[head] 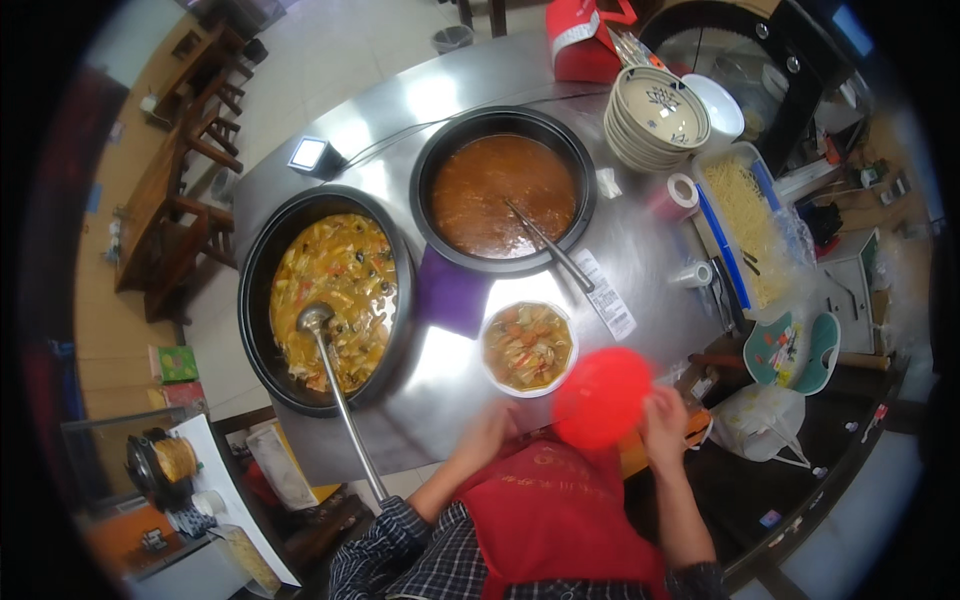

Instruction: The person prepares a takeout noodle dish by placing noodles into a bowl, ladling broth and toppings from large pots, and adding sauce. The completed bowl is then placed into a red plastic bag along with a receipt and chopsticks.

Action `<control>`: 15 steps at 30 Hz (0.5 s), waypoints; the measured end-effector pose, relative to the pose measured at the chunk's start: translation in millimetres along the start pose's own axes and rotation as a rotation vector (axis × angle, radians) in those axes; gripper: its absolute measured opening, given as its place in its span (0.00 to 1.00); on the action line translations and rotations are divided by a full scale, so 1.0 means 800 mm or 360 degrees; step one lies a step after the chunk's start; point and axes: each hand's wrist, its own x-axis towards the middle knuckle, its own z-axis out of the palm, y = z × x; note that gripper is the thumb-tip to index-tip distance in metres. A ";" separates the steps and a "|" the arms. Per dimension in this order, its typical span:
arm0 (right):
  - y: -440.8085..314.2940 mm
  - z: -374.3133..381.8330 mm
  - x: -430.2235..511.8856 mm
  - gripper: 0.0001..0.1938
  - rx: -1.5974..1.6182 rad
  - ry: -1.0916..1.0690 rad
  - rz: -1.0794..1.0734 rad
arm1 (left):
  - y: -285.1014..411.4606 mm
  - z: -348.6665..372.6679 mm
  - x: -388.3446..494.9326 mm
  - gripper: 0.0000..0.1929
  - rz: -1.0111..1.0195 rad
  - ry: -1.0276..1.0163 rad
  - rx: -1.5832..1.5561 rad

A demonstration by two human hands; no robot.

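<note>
My right hand (664, 420) grips the rim of a round red plastic lid (604, 397), which is tilted up beside a white bowl (486, 375). The bowl stands on the steel counter and holds soup with chopped vegetables (526, 346). My left hand (489, 433) is at the counter's front edge, just below the bowl and apart from it; its fingers are blurred. To the left, a large black pot (251, 300) holds yellow vegetable stew with a long-handled steel ladle (324, 341) resting in it. Behind the bowl, another black pot (424, 165) contains brown broth and a metal utensil (551, 244).
A purple cloth (452, 292) lies between the pots. A printed paper slip (606, 296) lies right of the bowl. Stacked patterned bowls (660, 112), a paper roll (675, 196) and a tub of noodles (739, 217) line the right side. The ladle handle juts over the front edge.
</note>
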 end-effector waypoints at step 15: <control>-0.057 0.174 0.140 0.07 -0.1000 -0.0504 -0.0807 | -0.037 -0.017 0.074 0.17 0.0207 0.0939 -0.0197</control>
